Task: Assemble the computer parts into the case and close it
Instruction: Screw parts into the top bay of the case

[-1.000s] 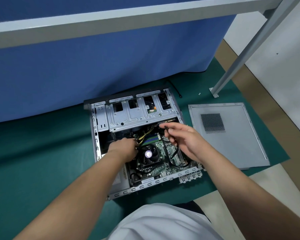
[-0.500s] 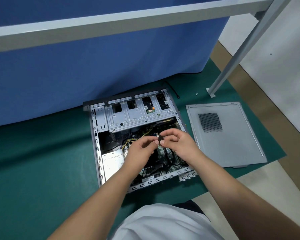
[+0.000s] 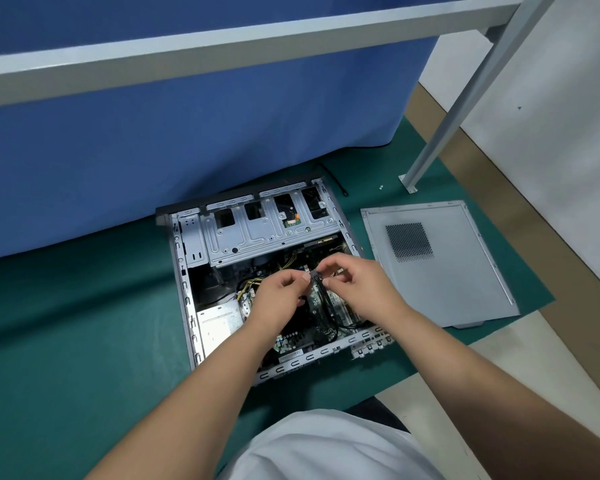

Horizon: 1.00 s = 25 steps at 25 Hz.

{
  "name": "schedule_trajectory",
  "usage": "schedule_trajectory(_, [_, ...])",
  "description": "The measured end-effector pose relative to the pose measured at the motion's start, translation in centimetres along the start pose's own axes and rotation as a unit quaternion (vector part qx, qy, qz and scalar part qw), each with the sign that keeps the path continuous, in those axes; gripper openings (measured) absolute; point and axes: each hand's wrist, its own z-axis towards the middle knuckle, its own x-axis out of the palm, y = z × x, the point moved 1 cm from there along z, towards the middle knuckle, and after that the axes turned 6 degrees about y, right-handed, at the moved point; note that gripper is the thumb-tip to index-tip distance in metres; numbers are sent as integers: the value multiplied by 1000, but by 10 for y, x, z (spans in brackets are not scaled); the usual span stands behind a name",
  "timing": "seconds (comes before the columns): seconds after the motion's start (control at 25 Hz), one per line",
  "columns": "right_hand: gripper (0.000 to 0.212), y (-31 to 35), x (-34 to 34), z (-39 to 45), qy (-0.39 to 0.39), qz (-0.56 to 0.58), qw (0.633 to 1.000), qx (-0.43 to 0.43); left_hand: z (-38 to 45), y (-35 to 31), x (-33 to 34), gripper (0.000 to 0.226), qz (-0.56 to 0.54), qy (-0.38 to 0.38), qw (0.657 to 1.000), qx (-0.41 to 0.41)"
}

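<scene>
both hands [image 3: 281, 289] [image 3: 357, 282] pinch the black connector [image 3: 315, 274]; square it between the fingertips before lowering it to the motherboard [image 3: 317, 299] beneath.

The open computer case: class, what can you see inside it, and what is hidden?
Inside the case: a metal drive cage, green motherboard and yellow wires. Both hands pinch a black cable connector, covering the board's middle.

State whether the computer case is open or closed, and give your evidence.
Open. The case shows its circuit board and cables, and its side panel lies flat on the mat beside it.
</scene>
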Motion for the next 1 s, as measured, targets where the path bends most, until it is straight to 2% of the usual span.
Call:
schedule_trajectory(0.2, [19,-10,-9,6,-12,-77,997,-25,18,-4,14,20,-45,22,998,-50])
schedule_trajectory(0.36, [26,-19,-21,18,-1,-171,983,-67,32,-7,29,23,-76,17,994,-74])
schedule_trajectory(0.48, [25,-24,-34,30,6,-288,949,-126,42,-9,41,23,-96,3,992,-86])
schedule_trajectory(0.68, [15,-33,-52,58,-1,-434,862,-263,62,-12,56,21,-159,-48,982,-90])
schedule_trajectory(0.88, [9,-46,-62,78,12,-469,828,-308,75,-10,68,18,-240,-76,963,-101])
schedule_trajectory(1.0, [22,-51,-67,83,21,-471,821,-322,78,-9,73,18,-272,-61,953,-116])
